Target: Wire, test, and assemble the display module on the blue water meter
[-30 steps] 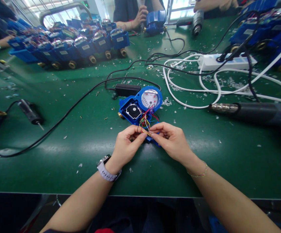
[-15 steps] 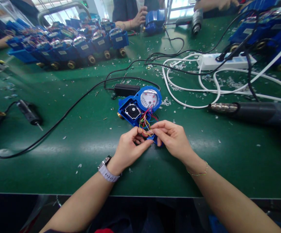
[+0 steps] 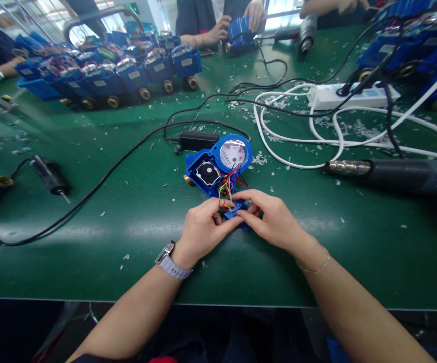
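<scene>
Blue part (image 3: 232, 214) between hands (image 3: 202, 228), meter (image 3: 220, 164) beyond

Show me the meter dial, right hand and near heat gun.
Meter dial (image 3: 235, 154), head view: middle of its round face.
Right hand (image 3: 273, 219), head view: middle of the hand.
Near heat gun (image 3: 411, 178), head view: dark body.

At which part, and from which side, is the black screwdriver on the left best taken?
Probably around its thick body, from above, with the left hand once free: the screwdriver lies flat, its thin bit points near and right, and the cord joins the far end.
</scene>
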`<state>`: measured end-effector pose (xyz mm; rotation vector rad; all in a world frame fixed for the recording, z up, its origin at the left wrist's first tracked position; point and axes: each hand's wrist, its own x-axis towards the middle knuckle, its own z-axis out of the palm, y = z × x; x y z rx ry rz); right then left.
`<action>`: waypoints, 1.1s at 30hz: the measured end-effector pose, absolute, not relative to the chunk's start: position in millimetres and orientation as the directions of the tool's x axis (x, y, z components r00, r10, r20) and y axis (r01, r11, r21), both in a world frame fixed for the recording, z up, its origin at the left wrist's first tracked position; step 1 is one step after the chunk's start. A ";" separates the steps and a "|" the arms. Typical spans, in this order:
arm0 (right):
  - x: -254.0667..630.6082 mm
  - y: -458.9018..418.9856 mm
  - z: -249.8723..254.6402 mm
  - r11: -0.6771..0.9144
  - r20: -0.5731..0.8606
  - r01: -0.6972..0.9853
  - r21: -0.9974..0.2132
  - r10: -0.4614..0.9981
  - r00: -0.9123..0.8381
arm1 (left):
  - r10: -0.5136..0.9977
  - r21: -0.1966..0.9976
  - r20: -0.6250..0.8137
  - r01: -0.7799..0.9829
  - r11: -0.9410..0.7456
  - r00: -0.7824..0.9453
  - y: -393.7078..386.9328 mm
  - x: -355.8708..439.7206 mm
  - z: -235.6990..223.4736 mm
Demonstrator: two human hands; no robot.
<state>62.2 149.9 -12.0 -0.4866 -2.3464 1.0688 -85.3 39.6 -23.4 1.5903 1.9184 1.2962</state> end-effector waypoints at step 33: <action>62.4 145.5 -9.5 0.655 0.308 0.127 -0.744 0.506 -0.806 | 0.837 0.992 -0.030 0.083 0.090 -0.546 42.3 -112.5 -7.4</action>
